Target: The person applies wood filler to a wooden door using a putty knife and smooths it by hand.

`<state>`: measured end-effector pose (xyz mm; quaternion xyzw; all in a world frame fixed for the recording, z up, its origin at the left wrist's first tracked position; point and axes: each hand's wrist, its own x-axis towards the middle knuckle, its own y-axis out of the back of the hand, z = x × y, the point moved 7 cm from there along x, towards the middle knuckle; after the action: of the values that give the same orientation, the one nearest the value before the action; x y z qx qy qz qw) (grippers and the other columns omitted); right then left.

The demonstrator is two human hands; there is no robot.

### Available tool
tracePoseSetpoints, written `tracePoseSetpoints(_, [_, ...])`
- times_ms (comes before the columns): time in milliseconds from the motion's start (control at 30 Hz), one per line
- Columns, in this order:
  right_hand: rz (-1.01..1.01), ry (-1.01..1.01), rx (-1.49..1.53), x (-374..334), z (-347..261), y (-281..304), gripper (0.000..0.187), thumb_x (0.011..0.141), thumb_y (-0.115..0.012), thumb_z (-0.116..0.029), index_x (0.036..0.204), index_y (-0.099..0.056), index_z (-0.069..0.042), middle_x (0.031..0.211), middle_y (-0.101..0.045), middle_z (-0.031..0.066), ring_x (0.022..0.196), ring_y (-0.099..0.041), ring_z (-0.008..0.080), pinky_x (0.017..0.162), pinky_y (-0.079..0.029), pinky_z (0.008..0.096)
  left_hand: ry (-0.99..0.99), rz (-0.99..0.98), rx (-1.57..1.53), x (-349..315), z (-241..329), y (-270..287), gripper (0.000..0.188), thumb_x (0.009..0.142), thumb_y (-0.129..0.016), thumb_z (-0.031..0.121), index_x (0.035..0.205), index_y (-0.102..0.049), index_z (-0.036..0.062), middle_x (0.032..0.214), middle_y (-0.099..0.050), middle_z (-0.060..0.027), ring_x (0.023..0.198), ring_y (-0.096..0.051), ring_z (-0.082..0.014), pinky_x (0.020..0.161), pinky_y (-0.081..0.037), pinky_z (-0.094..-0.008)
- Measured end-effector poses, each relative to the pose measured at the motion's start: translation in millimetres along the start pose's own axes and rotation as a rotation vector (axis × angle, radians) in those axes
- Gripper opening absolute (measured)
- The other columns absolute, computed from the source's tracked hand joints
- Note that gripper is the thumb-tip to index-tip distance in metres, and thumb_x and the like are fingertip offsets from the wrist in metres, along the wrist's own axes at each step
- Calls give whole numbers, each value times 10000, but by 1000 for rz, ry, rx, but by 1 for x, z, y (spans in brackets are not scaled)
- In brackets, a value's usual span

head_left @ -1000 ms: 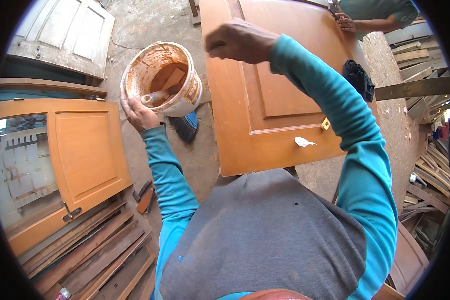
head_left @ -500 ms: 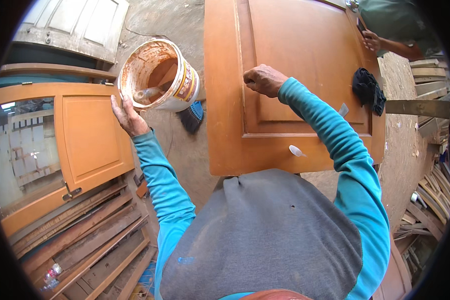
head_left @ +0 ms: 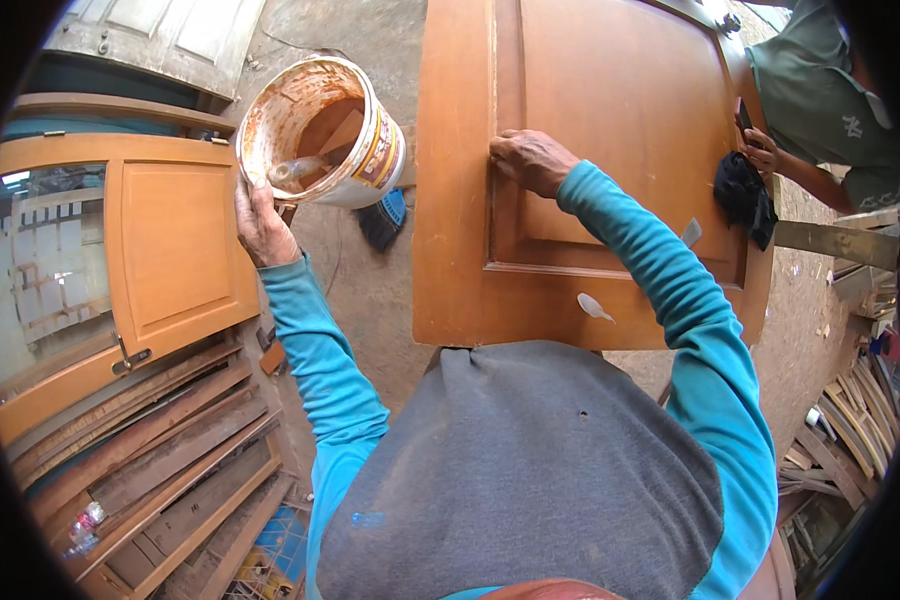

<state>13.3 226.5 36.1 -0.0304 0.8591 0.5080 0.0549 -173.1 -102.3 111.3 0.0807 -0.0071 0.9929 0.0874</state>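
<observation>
My left hand (head_left: 265, 222) grips the near-left rim of a white plastic bucket (head_left: 378, 165), tilted so its mouth faces me. Brown-orange residue coats the inside, and a clear bottle-like item (head_left: 298, 170) lies in it beside flat brown pieces. My right hand (head_left: 535, 160) is closed, fingertips pressed to the moulding groove of a brown panelled wooden door (head_left: 610, 120) lying flat in front of me. Whatever those fingers may hold is hidden. Nearer me on the door lies a small white plastic spoon-like piece (head_left: 592, 306); a pale flat scraper-like piece (head_left: 691, 233) is beside my right forearm.
A black cloth (head_left: 744, 200) lies on the door's right edge. Beyond it another person's hand (head_left: 762, 152) holds a dark phone-like object. A blue brush (head_left: 385, 215) stands below the bucket. At left are a glazed orange door (head_left: 185, 240) and stacked planks (head_left: 170, 450); wood scraps (head_left: 860, 400) lie at right.
My left hand has shifted its hold on the bucket, which sits slightly higher in view. My right hand stays at the groove. The other person has moved nearer, hand lower beside the cloth.
</observation>
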Motion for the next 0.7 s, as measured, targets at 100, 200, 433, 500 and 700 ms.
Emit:
tracePoseSetpoints(100, [-24,5,-42,-4,-2,0,166,1008,-596,-178,1009,-644,-19,1015,-667,200,1005,-656,419,872,-527,509,-85,-12,176,3,8,-1,507,1081,-544,256,1471,-554,-66,1392,-651,-163,1210,-637,-243,1051,-507,-369])
tracePoseSetpoints(200, [-50,20,-21,-5,-2,-5,168,1002,-604,-170,1071,-649,-24,1027,-672,194,1006,-659,416,884,-531,500,-128,22,252,5,3,3,482,1087,-531,277,1421,-597,-65,1326,-687,-174,1165,-653,-258,1007,-523,-382])
tracePoseSetpoints(433, [159,38,-118,-34,-9,8,204,909,-621,-82,1109,-635,-45,1127,-656,149,1125,-629,356,920,-531,452,-193,23,292,1,6,0,496,1100,-507,322,1405,-604,-57,1293,-693,-181,1136,-658,-269,987,-525,-391])
tracePoseSetpoints(500, [224,99,-208,-40,-12,2,286,885,-639,-83,1169,-654,-57,1177,-647,131,1173,-612,325,944,-523,433,-187,36,275,-2,8,-2,498,1101,-508,327,1403,-603,-57,1287,-693,-185,1129,-659,-271,981,-528,-393])
tracePoseSetpoints(700, [258,134,-367,-63,-36,-8,603,809,-655,-75,1409,-607,-28,1368,-577,139,1284,-555,297,1038,-483,418,-198,38,330,-2,7,-2,502,1105,-504,339,1394,-601,-59,1263,-689,-200,1105,-663,-284,955,-538,-404])
